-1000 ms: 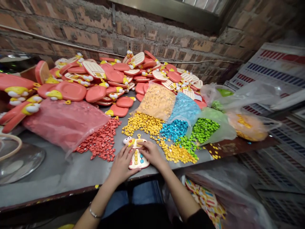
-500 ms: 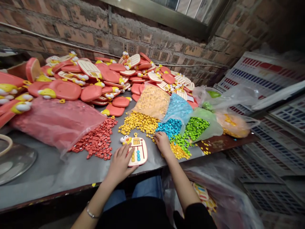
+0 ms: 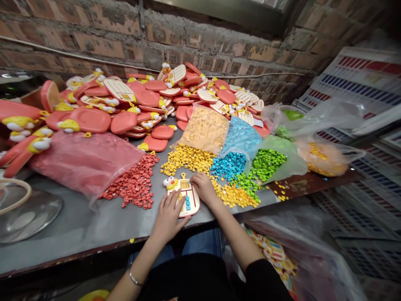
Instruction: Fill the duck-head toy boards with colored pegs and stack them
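Note:
A cream, red-edged toy board [image 3: 191, 205] with a duck's head and bulging eyes lies flat near the table's front edge. Blue pieces [image 3: 188, 202] stand in one of its columns. My left hand [image 3: 169, 215] rests over the board's left part, fingers stretched and apart, covering some of its face. At the board's upper right edge, my right hand [image 3: 204, 190] has its fingertips drawn together over the surface; what they pinch, if anything, is hidden. Loose yellow pieces [image 3: 188, 159] and blue pieces [image 3: 228, 165] lie just beyond the right hand.
Red pieces [image 3: 133, 186] spill from a pink bag [image 3: 84, 161] at left. Green pieces [image 3: 267, 163] and more yellow ones [image 3: 236, 196] lie right. Behind is a heap of red-backed boards [image 3: 147, 98] against a brick wall. A clear bag [image 3: 313, 251] holds finished-looking toys below.
My right hand has moved left from the blue and yellow pieces to the board's upper right edge. My left hand stays on the board. The camera view has shifted slightly.

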A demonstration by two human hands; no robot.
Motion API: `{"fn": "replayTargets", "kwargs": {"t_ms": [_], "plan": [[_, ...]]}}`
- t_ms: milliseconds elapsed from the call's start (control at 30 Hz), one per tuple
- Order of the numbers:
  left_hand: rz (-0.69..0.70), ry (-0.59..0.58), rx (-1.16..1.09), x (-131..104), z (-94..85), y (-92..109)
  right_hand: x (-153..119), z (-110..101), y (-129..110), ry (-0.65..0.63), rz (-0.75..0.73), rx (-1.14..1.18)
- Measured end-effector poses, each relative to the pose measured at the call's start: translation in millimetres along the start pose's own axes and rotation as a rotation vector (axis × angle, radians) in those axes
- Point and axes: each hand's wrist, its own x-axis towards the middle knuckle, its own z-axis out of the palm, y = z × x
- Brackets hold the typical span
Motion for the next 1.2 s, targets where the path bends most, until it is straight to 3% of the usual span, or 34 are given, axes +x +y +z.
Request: {"fn": "replayTargets", "kwargs": {"t_ms": [133, 233, 433, 667, 767, 833, 933, 1000, 1067, 1133, 1200], "plan": [[0.002, -0.009, 0.001, 0, 0.3, 0, -3, 2, 2, -0.042, -0.081, -0.168], [0.003, 0.0, 0.0, 1, 0.4, 0, -4, -3, 1, -0.084, -0.107, -0.172], [-0.005, -0.005, -0.026, 1, -1.1, -1, -8, -14, -3, -0.183, -0.103, 0.056], [-0.023, -0.013, -0.032, 1, -1.8, 1, -15, -10, -21, -0.174, -0.115, 0.265], [-0.033, -0.004, -0.041, 2, -2.5, 3, -24, -19, -27, -0.204, -0.114, 0.312], [-0.033, 0.001, -0.047, 3, -2.9, 3, -36, -30, -25, -0.148, -0.071, 0.314], [-0.034, 0.001, -0.043, 3, -2.3, 3, -58, -57, -5, 0.126, 0.114, 0.184], [-0.042, 0.002, -0.038, 2, -1.1, 3, -72, -81, 23, 0.344, 0.26, 0.052], [-0.052, 0.004, -0.034, 2, 0.3, 2, -83, -107, 59, 0.468, 0.354, -0.035], [-0.06, 0.003, -0.034, 1, 1.5, 2, -90, -128, 96, 0.533, 0.501, -0.216], [-0.064, 0.002, -0.037, 1, 2.1, 2, -92, -141, 128, 0.426, 0.621, -0.381]]}}
